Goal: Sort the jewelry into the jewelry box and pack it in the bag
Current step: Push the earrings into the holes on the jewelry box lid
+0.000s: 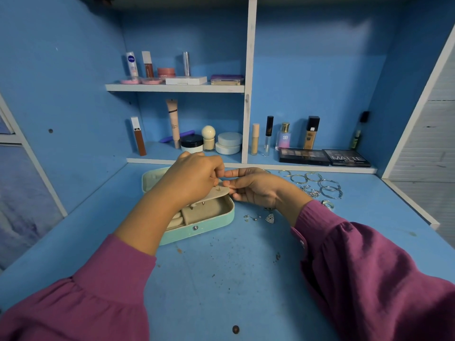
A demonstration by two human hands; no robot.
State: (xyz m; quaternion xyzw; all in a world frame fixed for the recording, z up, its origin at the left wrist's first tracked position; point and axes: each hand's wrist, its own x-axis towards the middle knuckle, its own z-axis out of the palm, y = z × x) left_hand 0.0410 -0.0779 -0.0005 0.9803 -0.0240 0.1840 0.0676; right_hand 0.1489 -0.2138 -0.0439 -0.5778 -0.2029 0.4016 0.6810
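A mint-green jewelry box (209,223) lies open on the blue desk, its lid (154,178) tilted back. A beige flap (219,193) is raised over the box's beige inside. My right hand (256,188) pinches the flap's right edge. My left hand (194,178) pinches a small earring stud at the flap's top, where tiny studs show. Loose earrings (270,218) lie on the desk right of the box. Silver hoops and bangles (320,183) and a ring (327,204) lie farther right. No bag is in view.
Cosmetics stand on the low shelf behind: bottles, jars (229,143) and two eyeshadow palettes (325,157). A higher shelf (174,87) holds more cosmetics. A white divider (247,119) splits the shelves. The blue desk surface (221,279) near me is speckled with crumbs.
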